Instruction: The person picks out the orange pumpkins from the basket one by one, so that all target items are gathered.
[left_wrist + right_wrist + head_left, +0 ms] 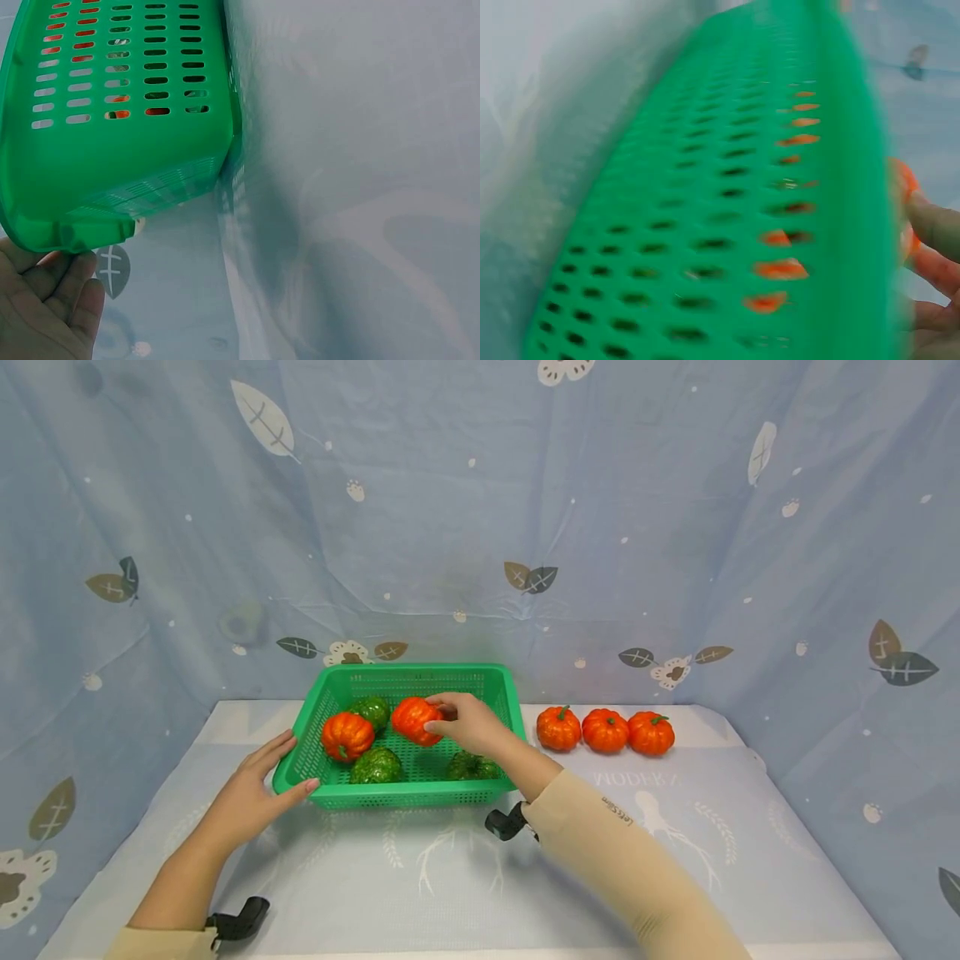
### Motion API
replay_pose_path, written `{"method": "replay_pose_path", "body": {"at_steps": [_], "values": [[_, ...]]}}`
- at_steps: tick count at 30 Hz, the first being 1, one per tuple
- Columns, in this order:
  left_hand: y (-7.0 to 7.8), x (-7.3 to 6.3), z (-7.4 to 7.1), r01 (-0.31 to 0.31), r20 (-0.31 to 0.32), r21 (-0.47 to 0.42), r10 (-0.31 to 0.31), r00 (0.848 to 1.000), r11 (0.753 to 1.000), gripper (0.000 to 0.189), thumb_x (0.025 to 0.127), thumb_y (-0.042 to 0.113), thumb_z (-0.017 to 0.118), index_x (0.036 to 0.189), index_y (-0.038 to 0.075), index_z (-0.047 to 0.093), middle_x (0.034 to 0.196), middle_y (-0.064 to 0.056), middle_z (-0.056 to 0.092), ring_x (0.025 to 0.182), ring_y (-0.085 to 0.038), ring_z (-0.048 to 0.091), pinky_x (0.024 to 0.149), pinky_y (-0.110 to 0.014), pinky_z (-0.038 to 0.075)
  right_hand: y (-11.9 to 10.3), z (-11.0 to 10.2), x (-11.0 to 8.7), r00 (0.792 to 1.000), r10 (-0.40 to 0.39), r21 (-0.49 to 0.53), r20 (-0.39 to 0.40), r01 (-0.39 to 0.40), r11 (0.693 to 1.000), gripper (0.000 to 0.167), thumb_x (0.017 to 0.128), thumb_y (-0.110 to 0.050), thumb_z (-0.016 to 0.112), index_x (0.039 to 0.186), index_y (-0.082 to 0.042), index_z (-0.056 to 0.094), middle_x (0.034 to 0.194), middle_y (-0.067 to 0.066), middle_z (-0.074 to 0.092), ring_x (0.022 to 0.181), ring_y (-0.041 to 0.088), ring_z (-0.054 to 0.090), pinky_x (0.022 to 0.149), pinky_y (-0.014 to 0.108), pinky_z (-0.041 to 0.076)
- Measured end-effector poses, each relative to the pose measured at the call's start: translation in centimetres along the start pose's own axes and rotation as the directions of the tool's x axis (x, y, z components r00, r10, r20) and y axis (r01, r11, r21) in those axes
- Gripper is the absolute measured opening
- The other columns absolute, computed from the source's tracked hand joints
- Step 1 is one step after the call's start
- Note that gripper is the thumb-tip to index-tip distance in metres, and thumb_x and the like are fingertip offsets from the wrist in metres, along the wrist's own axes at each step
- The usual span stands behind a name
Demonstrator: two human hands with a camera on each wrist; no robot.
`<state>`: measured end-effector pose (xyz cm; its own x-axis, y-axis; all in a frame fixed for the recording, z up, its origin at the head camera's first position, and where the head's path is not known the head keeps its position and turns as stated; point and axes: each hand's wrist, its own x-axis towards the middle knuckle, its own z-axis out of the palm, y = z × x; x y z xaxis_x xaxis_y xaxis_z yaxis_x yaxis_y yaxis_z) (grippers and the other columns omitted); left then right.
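Orange pumpkin [415,720] partly behind right hand [471,724]

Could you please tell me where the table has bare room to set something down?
Bare table lies in front of the green basket and between the right sleeve and the orange pumpkin row. The basket is crowded by other pumpkins and the right hand.

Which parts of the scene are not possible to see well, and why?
- Head view: right side of the held orange pumpkin, covered by the right grip.
- Left wrist view: rest of the left grip, cut off by picture corner.
- Right wrist view: near basket rim, blurred.
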<state>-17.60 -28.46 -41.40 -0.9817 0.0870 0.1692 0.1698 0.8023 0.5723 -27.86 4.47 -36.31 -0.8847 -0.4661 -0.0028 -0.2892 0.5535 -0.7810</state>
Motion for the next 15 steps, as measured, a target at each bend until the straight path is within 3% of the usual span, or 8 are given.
{"method": "replay_pose_path", "body": {"at_steps": [9,15], "values": [[0.5,0.0,-0.2,-0.002,0.006,0.007,0.002,1.000,1.000,0.091,0.092,0.045,0.071,0.155,-0.005,0.029,0.163,-0.022,0.021,0.141,-0.057,0.022,0.099,-0.080,0.026,0.2,-4.3,-4.2,0.999,-0.014,-0.040,-0.041,0.013,0.999,0.051,0.096,-0.027,0.070,0.145,-0.021,0.055,0.135,0.004,0.061,0.123,0.025,0.059,0.092,0.038,0.055],[0.4,0.0,-0.2,0.010,0.013,0.004,-0.010,1.000,1.000,0.092,0.092,0.045,0.072,0.155,-0.004,0.028,0.163,-0.023,0.021,0.141,-0.057,0.022,0.099,-0.080,0.026,1.0,-7.1,-7.5,0.996,-0.041,-0.005,-0.084,0.041,0.999,0.052,0.096,-0.018,0.070,0.145,-0.012,0.055,0.136,0.012,0.060,0.116,0.032,0.064,0.092,0.039,0.056]]}}
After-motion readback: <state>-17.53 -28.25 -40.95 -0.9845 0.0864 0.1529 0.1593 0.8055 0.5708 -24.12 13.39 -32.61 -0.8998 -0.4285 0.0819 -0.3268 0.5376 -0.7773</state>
